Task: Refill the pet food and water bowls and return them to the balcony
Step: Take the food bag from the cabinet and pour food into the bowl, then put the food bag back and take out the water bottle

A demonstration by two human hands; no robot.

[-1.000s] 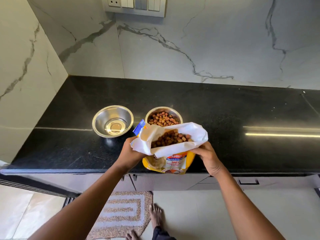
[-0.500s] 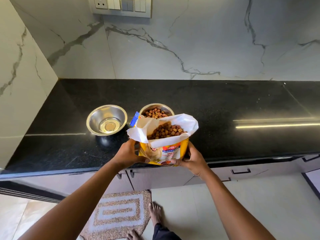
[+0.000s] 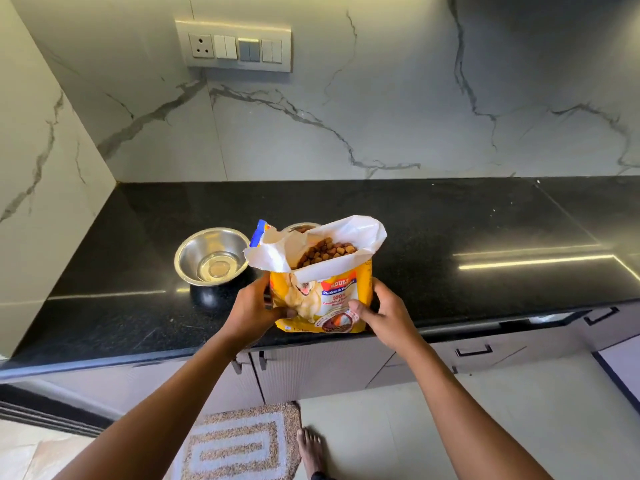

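Head view: the bag (image 3: 320,296) stands upright on the black desk (image 3: 450,230) near its front edge, held between both hands. The left hand (image 3: 254,311) wraps the bag's left side and the right hand (image 3: 384,315) wraps its right side, thumb on the printed front (a dog picture shows there). The bag's top is open, its white lining folded outward, and brown kibble (image 3: 325,254) fills it nearly to the mouth. Just behind the bag, a steel bowl (image 3: 301,227) is mostly hidden; only a strip of rim with some kibble shows. Left of the bag, near the left hand but apart from it, a second steel bowl (image 3: 212,256) sits; whether it holds anything I cannot tell.
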